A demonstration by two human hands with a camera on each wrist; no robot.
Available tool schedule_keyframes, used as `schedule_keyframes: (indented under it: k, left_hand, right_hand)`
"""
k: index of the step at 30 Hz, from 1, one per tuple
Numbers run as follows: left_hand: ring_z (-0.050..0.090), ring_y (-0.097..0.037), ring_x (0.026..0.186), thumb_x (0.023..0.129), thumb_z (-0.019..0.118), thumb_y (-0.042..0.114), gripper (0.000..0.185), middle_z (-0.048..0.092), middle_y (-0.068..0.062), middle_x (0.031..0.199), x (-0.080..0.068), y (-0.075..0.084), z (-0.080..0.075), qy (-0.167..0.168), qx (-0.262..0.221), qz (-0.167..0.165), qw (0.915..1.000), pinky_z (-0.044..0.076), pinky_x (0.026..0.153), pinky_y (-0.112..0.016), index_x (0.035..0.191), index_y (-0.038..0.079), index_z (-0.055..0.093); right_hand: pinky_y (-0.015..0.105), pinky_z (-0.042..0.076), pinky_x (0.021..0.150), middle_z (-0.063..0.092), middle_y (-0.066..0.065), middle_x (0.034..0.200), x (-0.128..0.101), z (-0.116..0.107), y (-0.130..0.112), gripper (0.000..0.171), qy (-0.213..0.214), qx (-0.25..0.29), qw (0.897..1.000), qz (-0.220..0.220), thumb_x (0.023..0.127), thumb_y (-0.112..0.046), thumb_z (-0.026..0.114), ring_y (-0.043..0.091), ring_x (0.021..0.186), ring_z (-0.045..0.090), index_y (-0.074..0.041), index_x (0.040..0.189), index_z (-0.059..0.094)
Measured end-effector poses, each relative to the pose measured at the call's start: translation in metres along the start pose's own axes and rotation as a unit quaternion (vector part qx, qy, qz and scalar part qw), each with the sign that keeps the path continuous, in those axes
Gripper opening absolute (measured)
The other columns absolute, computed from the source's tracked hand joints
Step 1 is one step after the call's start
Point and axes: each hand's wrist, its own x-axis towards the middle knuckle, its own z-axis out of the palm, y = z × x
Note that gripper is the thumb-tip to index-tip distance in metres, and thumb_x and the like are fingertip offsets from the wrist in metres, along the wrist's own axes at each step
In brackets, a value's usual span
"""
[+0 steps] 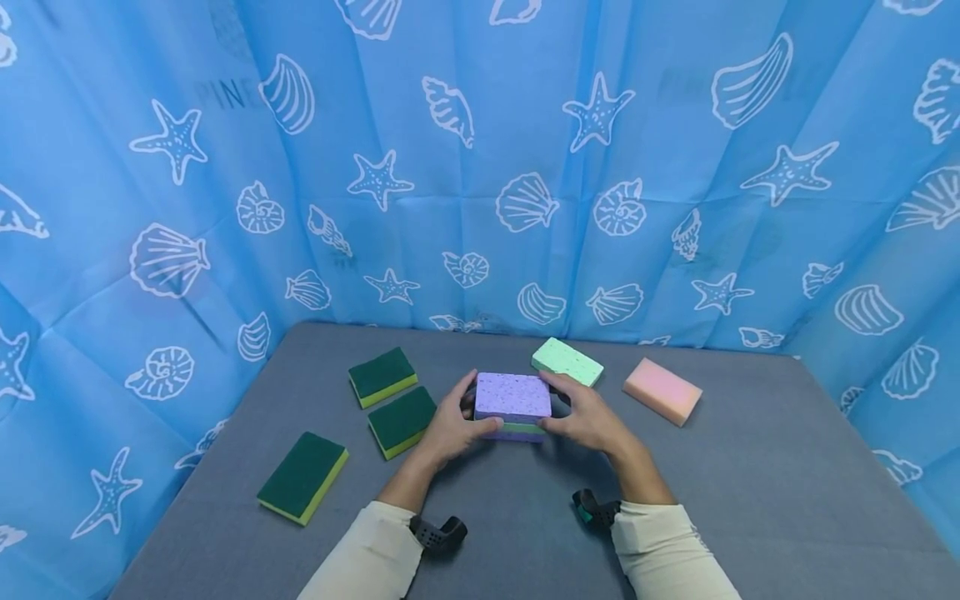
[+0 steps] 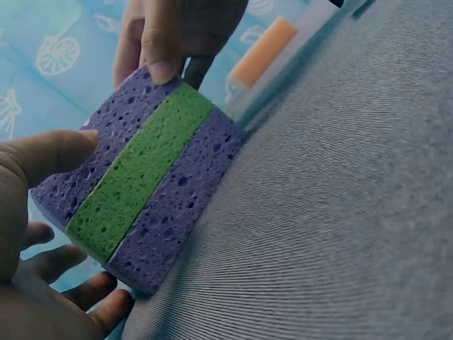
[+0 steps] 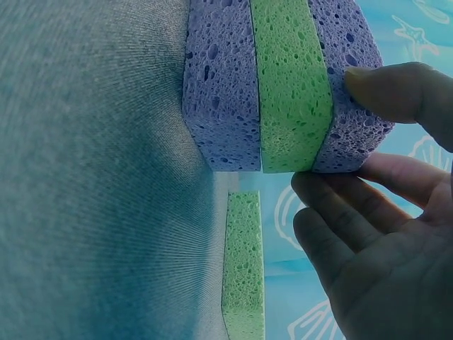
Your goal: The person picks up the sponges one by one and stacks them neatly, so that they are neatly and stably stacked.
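Note:
Three sponges form a stack on the cloth-covered table: the upper purple sponge [image 1: 513, 393], a green sponge [image 2: 141, 177] in the middle and a lower purple sponge [image 3: 221, 92] on the table. My left hand [image 1: 452, 427] holds the upper purple sponge at its left end, thumb on the front face. From the other end my right hand [image 1: 588, 417] grips the same sponge, its thumb on the front face too. In the right wrist view, the right hand's lower fingers spread beside the stack's end.
Behind the right hand lies a loose light green sponge [image 1: 567, 361], and farther right a pink-orange sponge [image 1: 663, 390]. Three green-and-yellow scouring sponges lie at left, the nearest one [image 1: 302, 475] by the table's left edge. A blue shell-print curtain [image 1: 465, 225] surrounds the table.

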Motion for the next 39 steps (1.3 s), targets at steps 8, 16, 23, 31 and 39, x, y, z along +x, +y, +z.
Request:
schedule_keyframes:
  k: [8,16,23,31,39]
  left_hand:
    - [0.034,-0.036,0.134,0.083,0.079,0.021,0.088,0.030,-0.013,0.153,0.002,0.004,-0.006,-0.009,-0.017,0.018,0.9996,0.034,0.103,-0.054,0.153,0.012,0.026]
    - [0.033,-0.041,0.132,0.085,0.074,0.008,0.082,0.028,-0.019,0.153,-0.005,0.029,-0.013,-0.029,-0.015,0.049,0.9983,0.031,0.102,-0.058,0.152,0.003,0.026]
    - [0.034,-0.043,0.132,0.086,0.073,0.008,0.079,0.030,-0.021,0.151,-0.006,0.033,-0.014,-0.025,-0.016,0.066,0.9973,0.031,0.102,-0.059,0.150,0.000,0.029]
    - [0.037,-0.036,0.131,0.083,0.077,0.016,0.079,0.036,-0.015,0.150,0.005,0.009,-0.010,-0.014,-0.012,0.076,0.9970,0.033,0.102,-0.056,0.150,0.009,0.035]
    - [0.038,-0.036,0.131,0.084,0.076,0.018,0.074,0.040,-0.017,0.146,0.006,0.008,-0.010,-0.011,-0.004,0.077,0.9969,0.035,0.101,-0.054,0.147,0.006,0.039]
  right_hand:
    - [0.057,0.036,0.099,0.042,0.022,0.143,0.001,0.002,0.000,0.074,0.003,-0.001,1.000,0.002,0.081,-0.011,0.077,0.041,0.127,0.042,0.001,0.145,0.041]
    - [0.057,0.036,0.100,0.042,0.022,0.143,0.001,0.002,-0.001,0.074,0.000,0.008,1.000,0.008,0.081,-0.009,0.076,0.041,0.127,0.042,-0.001,0.145,0.041]
    - [0.057,0.035,0.100,0.040,0.022,0.145,0.000,0.002,-0.001,0.074,0.000,0.009,1.000,0.016,0.082,-0.009,0.076,0.042,0.128,0.041,-0.001,0.146,0.040]
    - [0.058,0.035,0.100,0.041,0.022,0.144,-0.001,0.002,0.001,0.074,-0.002,0.011,1.000,0.012,0.082,-0.009,0.076,0.042,0.127,0.042,0.000,0.146,0.040]
    - [0.058,0.036,0.099,0.041,0.022,0.145,-0.001,0.002,0.002,0.074,-0.002,0.012,1.000,0.015,0.082,-0.009,0.076,0.042,0.127,0.042,0.000,0.146,0.040]
